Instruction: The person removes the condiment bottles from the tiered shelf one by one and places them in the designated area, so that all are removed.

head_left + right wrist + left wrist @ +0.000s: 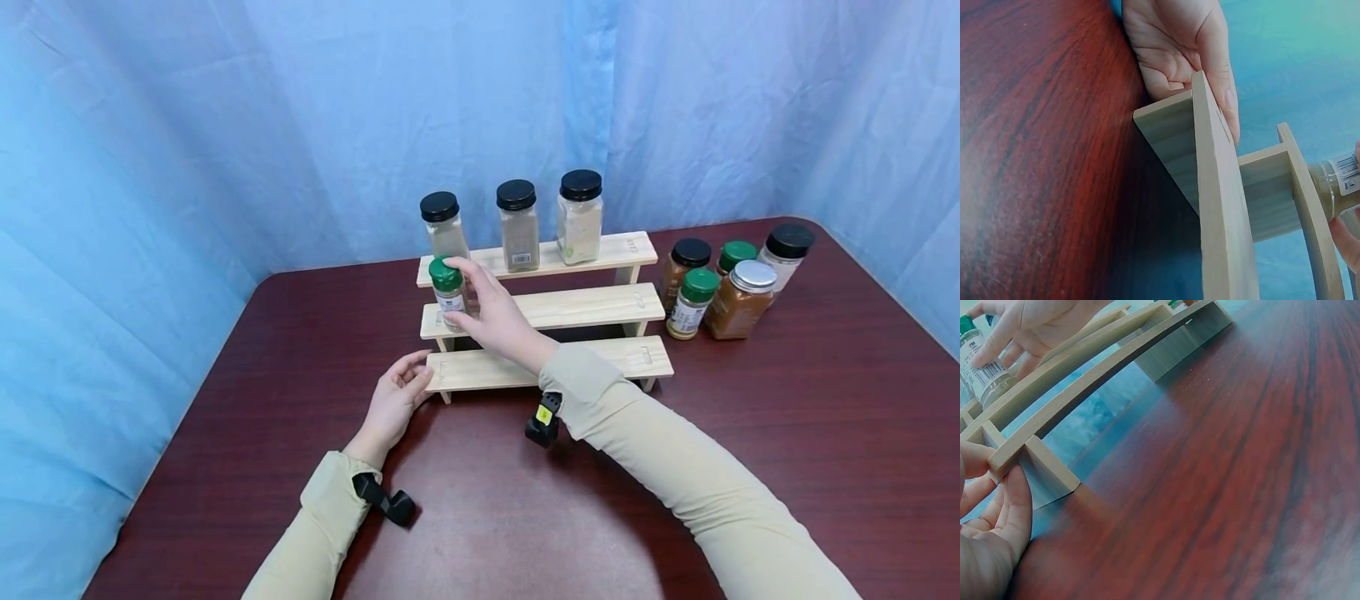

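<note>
My right hand [501, 321] holds a small spice jar with a green lid [447, 282], thumb on one side and fingers on the other. The jar stands upright at the left end of the middle step of a three-step wooden rack [592, 307]. In the right wrist view the base of the jar [1321, 182] is right at that step's surface. At the left end of the lowest step, my left hand [396, 402] pinches the board's corner between thumb and fingers. The left wrist view shows this grip close up, beside the step's leg [1050, 472].
Three tall black-lidded jars [518, 229] stand along the top step. Right of the rack is a cluster of several spice jars, including a green-lidded one [688, 312] and a silver-lidded one [738, 304]. Blue curtains [360, 125] enclose the dark red table [825, 450].
</note>
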The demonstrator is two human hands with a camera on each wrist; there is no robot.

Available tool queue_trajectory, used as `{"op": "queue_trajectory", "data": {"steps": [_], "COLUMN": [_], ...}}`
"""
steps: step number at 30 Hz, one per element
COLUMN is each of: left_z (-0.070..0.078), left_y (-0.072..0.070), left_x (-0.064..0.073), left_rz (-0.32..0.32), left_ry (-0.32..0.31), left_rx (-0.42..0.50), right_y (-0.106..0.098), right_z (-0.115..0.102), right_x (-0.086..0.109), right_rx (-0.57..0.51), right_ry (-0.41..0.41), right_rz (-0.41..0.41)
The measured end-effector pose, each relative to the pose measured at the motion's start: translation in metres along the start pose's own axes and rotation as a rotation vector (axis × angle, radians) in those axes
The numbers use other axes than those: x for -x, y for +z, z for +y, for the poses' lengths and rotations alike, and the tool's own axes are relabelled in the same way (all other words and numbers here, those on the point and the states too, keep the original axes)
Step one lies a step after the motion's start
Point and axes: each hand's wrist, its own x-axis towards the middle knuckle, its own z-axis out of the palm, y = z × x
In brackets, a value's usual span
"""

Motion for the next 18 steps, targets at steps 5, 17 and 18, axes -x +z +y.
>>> {"op": "queue_trajectory", "data": {"steps": [5, 17, 18], "left_z": [0.0, 0.0, 0.0], "left_y": [0.0, 0.001, 0.001], "left_x": [0.0, 0.0, 0.0], "left_rz": [-0.008, -0.012, -0.011], "left_ry": [0.006, 0.009, 0.009], "left_rx": [0.024, 0.016, 0.014], "right_y": [0.0, -0.014, -0.016], "right_z": [0.001, 0.005, 0.006], "right_x": [0.001, 0.018, 0.02], "right_rx": [-0.012, -0.05, -0.053], "right_ry": [0.001, -0.035, -0.038], "right_rz": [0.031, 0.051, 0.053]}}
